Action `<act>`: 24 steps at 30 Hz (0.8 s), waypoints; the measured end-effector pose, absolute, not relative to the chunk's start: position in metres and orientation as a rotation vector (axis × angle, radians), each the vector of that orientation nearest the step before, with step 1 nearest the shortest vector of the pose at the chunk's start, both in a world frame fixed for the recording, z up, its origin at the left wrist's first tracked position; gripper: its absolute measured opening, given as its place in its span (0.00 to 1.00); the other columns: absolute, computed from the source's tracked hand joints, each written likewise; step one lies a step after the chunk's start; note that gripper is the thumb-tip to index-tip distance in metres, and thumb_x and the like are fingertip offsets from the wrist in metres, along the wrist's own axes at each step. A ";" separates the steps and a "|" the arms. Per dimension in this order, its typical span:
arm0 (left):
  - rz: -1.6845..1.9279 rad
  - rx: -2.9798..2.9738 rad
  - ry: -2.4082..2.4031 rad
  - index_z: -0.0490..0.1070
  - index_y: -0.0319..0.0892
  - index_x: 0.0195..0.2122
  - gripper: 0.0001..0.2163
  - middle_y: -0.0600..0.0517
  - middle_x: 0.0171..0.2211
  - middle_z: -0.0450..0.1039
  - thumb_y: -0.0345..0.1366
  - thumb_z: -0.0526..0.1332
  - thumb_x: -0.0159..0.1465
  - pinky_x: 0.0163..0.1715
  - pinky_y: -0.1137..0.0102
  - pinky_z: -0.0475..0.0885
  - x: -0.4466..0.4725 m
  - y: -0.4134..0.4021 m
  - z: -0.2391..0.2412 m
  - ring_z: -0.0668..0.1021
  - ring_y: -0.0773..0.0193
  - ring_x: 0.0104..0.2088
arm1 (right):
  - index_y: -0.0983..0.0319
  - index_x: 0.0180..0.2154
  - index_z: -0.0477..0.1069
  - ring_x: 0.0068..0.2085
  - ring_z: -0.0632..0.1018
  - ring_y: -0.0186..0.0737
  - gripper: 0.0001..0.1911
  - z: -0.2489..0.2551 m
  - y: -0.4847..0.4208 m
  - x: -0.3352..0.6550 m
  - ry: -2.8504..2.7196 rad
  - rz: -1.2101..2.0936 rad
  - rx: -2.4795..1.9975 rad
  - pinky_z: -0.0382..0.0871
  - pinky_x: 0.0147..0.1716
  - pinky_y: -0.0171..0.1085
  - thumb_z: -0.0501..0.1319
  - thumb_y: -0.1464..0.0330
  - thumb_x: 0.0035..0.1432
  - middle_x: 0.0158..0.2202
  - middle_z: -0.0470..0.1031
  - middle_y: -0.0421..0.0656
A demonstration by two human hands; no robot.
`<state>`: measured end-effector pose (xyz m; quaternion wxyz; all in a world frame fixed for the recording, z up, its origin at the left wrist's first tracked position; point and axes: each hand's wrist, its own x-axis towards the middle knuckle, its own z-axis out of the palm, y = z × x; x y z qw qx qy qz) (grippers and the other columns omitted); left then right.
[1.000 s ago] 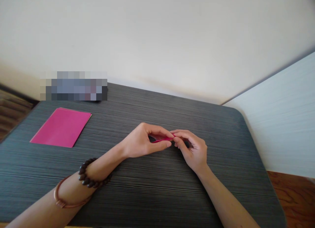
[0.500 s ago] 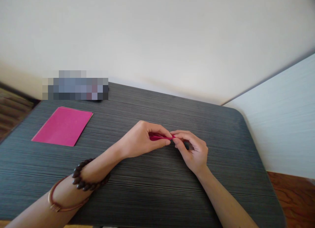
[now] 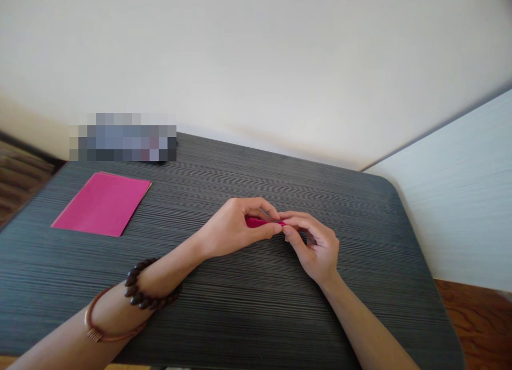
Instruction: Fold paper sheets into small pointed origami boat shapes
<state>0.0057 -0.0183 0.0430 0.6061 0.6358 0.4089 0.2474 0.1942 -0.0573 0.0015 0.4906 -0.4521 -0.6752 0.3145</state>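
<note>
A small piece of folded pink paper (image 3: 256, 222) is pinched between both hands, above the middle of the table. My left hand (image 3: 234, 228) grips it between thumb and fingers, and its larger part shows inside the curl of that hand. At the paper's right end, my right hand (image 3: 316, 244) closes thumb against fingertips on it. The fingertips of the two hands almost meet. Much of the paper is hidden by the fingers, so its folded shape cannot be made out.
On the left of the dark wood-grain table (image 3: 240, 316) lies a small stack of square pink paper (image 3: 104, 204). Behind it, near the wall (image 3: 280, 66), is a blurred-out object (image 3: 124, 141). A pale panel (image 3: 460, 199) stands along the right side.
My left hand has shifted slightly to the right, and its thumb has slid toward the right hand. The pink paper has tilted, showing more of its face. The right hand is nearly still.
</note>
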 end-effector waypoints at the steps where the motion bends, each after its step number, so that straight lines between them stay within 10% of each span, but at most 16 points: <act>1: 0.586 1.493 0.955 0.72 0.40 0.37 0.10 0.50 0.35 0.78 0.41 0.62 0.59 0.41 0.70 0.72 0.006 -0.018 0.043 0.78 0.62 0.38 | 0.58 0.36 0.74 0.34 0.77 0.36 0.07 0.001 -0.058 0.194 -1.628 0.761 -1.108 0.72 0.29 0.36 0.61 0.74 0.55 0.41 0.78 0.43; 24: 0.644 1.332 1.134 0.69 0.38 0.31 0.12 0.53 0.27 0.76 0.41 0.68 0.53 0.30 0.72 0.75 -0.005 0.000 0.023 0.77 0.69 0.25 | 0.62 0.35 0.73 0.18 0.65 0.25 0.06 0.002 -0.047 0.199 -1.111 0.684 -1.292 0.61 0.15 0.32 0.60 0.66 0.58 0.36 0.77 0.44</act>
